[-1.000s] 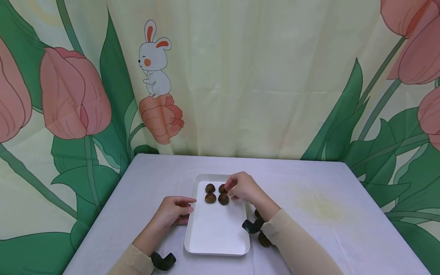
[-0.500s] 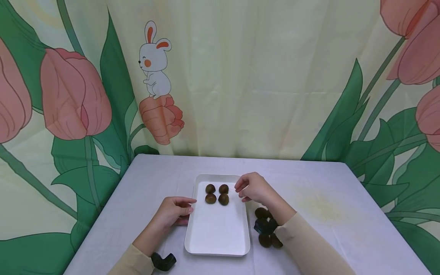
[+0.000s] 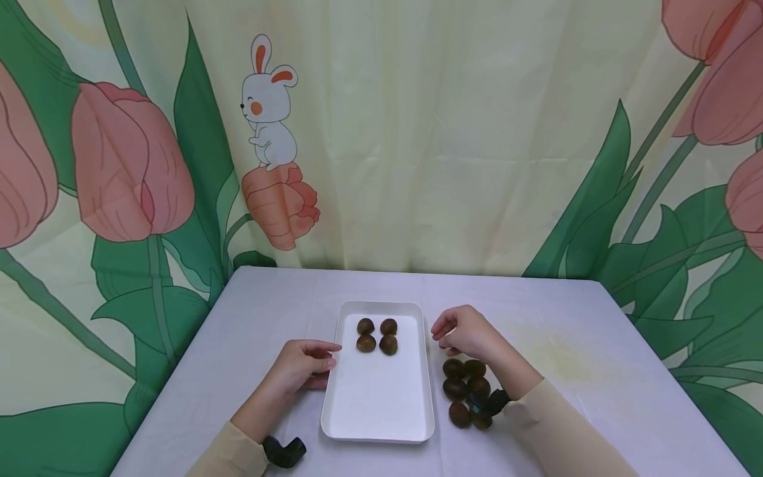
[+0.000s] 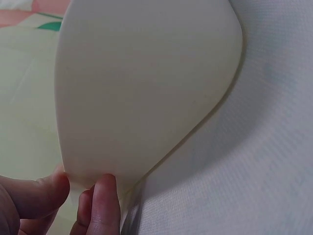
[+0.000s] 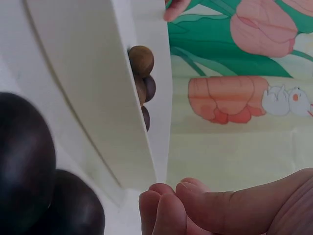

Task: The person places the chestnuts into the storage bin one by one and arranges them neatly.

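Observation:
Several glossy brown chestnuts (image 3: 389, 344) sit in two short rows in the far half of a white rectangular tray (image 3: 378, 404). At the tray's left side, my left hand (image 3: 301, 366) has its thumb and fingertips against the rim and outer wall; the left wrist view shows this contact up close at the tray wall (image 4: 142, 98). My right hand (image 3: 467, 331) hovers just past the tray's right rim, fingers loosely bent, thumb near the fingertips, nothing between them. More chestnuts (image 3: 455, 389) lie grouped on the cloth below that hand, partly covered by its wrist camera.
A white cloth covers the table (image 3: 572, 344). Behind it hangs a curtain (image 3: 417, 132) printed with tulips and a rabbit. Black wrist cameras (image 3: 285, 452) sit on both wrists, the right one overlapping the loose chestnuts in the head view.
My right hand has let go of the far right chestnut in the tray and moved right, out past the rim. The loose chestnuts are now more exposed. The left hand has stayed in place.

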{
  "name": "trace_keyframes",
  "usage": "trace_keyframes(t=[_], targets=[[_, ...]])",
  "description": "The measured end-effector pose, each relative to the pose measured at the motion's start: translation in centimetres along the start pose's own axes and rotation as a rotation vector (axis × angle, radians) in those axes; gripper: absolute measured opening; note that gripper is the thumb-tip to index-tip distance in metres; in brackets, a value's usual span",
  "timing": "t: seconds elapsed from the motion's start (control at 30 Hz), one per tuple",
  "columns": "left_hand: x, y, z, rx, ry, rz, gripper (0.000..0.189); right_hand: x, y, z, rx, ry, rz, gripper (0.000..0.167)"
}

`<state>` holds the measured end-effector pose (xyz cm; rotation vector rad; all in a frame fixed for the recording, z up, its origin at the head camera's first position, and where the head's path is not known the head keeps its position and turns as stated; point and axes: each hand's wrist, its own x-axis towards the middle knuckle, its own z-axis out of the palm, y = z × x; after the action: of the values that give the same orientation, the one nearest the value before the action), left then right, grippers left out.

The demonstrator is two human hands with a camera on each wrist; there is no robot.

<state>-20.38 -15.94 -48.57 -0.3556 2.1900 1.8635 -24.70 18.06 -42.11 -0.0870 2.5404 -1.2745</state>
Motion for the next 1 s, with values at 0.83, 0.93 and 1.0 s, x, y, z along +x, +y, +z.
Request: trace_keyframes(t=[0.83,0.93,1.0], targets=[[0.1,-0.2,0.0,0.028,0.006,0.013,0.029,-1.6,5.3,-3.4,-0.113,0.029,0.106,0.018],[0.1,-0.2,0.0,0.028,0.006,0.012,0.029,-1.7,5.7,-3.4,-0.113,0.023,0.121,0.018],[0.2,-0.2,0.0,0.030,0.009,0.013,0.029,-1.8,5.9,-3.4,-0.113,0.019,0.125,0.018]])
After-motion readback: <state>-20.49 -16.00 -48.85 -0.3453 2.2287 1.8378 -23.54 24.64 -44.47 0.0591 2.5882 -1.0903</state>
